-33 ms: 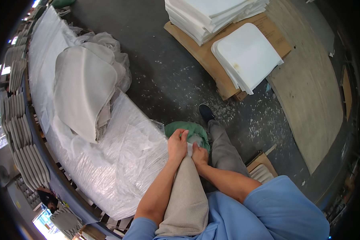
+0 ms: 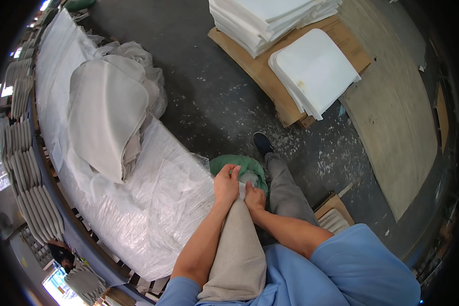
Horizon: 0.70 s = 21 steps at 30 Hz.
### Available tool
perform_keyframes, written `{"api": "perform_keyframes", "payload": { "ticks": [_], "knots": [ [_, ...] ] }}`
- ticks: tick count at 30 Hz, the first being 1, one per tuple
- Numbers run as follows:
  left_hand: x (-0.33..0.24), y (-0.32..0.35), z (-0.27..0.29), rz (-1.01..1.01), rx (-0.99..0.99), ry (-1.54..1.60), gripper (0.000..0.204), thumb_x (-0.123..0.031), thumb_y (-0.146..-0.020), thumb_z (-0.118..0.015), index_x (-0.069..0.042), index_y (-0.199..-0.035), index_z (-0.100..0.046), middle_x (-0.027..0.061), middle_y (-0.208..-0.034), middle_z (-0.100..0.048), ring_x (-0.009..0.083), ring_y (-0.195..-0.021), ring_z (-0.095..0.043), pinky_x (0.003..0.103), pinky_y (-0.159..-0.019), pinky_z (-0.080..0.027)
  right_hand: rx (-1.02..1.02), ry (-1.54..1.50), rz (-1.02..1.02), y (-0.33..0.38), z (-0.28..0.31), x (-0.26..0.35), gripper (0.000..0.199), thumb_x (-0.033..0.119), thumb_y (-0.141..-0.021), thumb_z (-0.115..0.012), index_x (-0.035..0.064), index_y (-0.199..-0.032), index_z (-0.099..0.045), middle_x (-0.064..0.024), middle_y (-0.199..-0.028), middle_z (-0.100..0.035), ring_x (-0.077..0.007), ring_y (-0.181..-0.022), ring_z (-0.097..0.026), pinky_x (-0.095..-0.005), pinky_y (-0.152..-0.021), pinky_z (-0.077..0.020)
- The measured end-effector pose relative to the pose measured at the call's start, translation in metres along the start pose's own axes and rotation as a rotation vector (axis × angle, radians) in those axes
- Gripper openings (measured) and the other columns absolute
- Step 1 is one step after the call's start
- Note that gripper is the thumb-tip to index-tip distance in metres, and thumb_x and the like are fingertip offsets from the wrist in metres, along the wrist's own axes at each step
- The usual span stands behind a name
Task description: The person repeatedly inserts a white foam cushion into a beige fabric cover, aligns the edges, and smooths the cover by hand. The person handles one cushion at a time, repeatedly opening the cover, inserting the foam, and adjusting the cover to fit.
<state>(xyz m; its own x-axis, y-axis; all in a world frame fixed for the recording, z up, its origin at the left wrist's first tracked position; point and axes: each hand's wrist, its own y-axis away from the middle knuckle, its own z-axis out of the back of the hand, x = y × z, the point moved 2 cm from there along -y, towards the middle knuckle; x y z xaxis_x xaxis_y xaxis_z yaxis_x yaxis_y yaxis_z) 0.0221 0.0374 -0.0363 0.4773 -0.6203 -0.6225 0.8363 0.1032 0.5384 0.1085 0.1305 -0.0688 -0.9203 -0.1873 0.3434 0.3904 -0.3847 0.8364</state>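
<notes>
A beige fabric cover (image 2: 238,250) lies lengthwise against my body, narrowing toward its far end, where both hands meet. My left hand (image 2: 226,186) is closed on the left side of that end, thumb and fingers pinched together. On the other side my right hand (image 2: 255,196) pinches the same end with its thumb up. A small piece of white material (image 2: 241,190) shows between the hands; what it belongs to is hidden. Just beyond the hands sits a green bag (image 2: 237,162) with whitish contents.
Left, a plastic-wrapped surface (image 2: 163,224) carries a pile of beige fabric pieces (image 2: 104,102). White foam sheets (image 2: 316,71) lie stacked on cardboard (image 2: 255,69) at far right. A long brown board (image 2: 387,117) lies on the floor. Grey cushions (image 2: 41,214) stand in rows at far left.
</notes>
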Motion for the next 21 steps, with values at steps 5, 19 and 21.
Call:
{"api": "perform_keyframes", "payload": {
  "ticks": [5,19,21],
  "knots": [
    [-0.004,-0.008,-0.007,0.056,0.072,-0.116,0.028,-0.033,-0.095,-0.065,-0.007,-0.101,-0.071,0.0199,-0.08,-0.071,0.0383,-0.078,-0.069,0.047,-0.072,-0.052,0.002,0.008,-0.05,-0.007,0.0,0.001,0.061,0.05,-0.1,-0.044,-0.0017,-0.095,-0.074,-0.0279,-0.099,-0.069,-0.047,-0.1,-0.065,-0.0504,-0.087,-0.0486],
    [0.012,-0.029,-0.032,-0.046,0.274,-0.512,0.028,-0.034,-0.097,-0.059,-0.008,-0.103,-0.069,0.0211,-0.09,-0.073,0.0412,-0.089,-0.07,0.051,-0.081,-0.054,-0.004,0.024,-0.194,-0.024,-0.014,-0.011,0.054,0.048,-0.1,-0.046,0.0022,-0.103,-0.075,-0.0259,-0.109,-0.07,-0.0454,-0.106,-0.065,-0.0498,-0.093,-0.0488],
    [0.013,-0.03,-0.037,-0.077,0.308,-0.544,0.028,-0.034,-0.097,-0.059,-0.008,-0.102,-0.068,0.0214,-0.089,-0.073,0.0414,-0.088,-0.07,0.051,-0.08,-0.054,-0.005,0.021,-0.193,-0.027,-0.016,-0.017,0.053,0.047,-0.1,-0.046,0.0028,-0.103,-0.075,-0.0257,-0.109,-0.07,-0.0453,-0.106,-0.065,-0.0497,-0.092,-0.0488]
  ]
}}
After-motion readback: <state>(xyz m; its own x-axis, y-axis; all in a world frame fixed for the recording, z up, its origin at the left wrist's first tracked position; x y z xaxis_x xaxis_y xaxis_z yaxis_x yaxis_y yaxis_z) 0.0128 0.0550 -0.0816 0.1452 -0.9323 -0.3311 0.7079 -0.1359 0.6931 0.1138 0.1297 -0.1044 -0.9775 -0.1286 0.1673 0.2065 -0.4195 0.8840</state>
